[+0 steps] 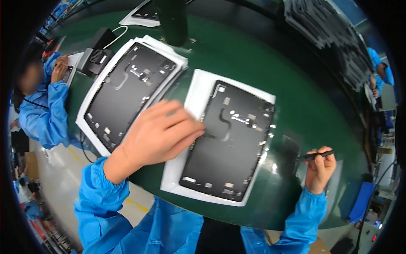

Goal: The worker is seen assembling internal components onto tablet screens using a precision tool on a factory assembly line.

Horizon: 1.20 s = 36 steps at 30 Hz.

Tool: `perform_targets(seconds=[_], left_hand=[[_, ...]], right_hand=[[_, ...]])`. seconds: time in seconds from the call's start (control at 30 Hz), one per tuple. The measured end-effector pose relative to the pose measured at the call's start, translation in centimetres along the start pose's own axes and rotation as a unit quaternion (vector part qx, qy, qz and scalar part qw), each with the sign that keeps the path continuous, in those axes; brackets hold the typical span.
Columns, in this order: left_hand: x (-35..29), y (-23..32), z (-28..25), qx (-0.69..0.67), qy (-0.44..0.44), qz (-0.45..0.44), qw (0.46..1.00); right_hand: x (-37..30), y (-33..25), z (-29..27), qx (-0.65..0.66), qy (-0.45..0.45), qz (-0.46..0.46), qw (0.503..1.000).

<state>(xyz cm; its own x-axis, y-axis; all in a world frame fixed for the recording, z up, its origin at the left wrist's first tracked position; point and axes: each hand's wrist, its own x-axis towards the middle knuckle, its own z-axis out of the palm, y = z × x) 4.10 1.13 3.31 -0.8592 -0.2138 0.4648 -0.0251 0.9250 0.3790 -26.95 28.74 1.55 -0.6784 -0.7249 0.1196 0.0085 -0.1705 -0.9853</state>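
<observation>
A black tablet housing [226, 156] lies on a white sheet [198, 89] in front of me, with small silver parts and a curved dark strip on its inner face. My left hand [158, 133] hovers over its left edge, slightly blurred, thumb and fingers pinched together. What the pinch holds, if anything, is too small to make out. To the right of the housing, my right hand [320, 169] is closed round a slim black pen-like tool [317, 155], whose tip points left. A second black tablet housing [122, 93] rests on stacked white sheets at the left, partly behind my left hand.
A green post [171, 23] rises from the green table [237, 55] at the back. A dark device [97, 57] with a white cable stands at far left, near a co-worker in blue [46, 106]. Grey sheets [330, 38] hang at the back right.
</observation>
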Motion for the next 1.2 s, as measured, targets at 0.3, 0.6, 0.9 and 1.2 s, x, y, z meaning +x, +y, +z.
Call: perform_targets(seconds=[0.3,0.6,0.9,1.2], left_hand=[[-8.2,3.7,0.3,-0.005,-0.066,0.008,0.998],[-6.8,4.2,1.4,-0.028,-0.02,-0.011,0.999],[-6.3,3.1,2.8,-0.07,-0.035,-0.033,0.996],[-6.1,3.3,3.3,-0.079,-0.028,-0.038,0.996]], right_hand=[[0.4,-0.9,12.4,-0.011,-0.212,0.1,0.972],[-0.2,1.1,16.2,-0.054,-0.205,0.127,0.969],[-1.7,2.2,15.7,-0.033,-0.194,0.126,0.972],[-1.6,2.5,15.8,-0.033,-0.184,0.121,0.975]])
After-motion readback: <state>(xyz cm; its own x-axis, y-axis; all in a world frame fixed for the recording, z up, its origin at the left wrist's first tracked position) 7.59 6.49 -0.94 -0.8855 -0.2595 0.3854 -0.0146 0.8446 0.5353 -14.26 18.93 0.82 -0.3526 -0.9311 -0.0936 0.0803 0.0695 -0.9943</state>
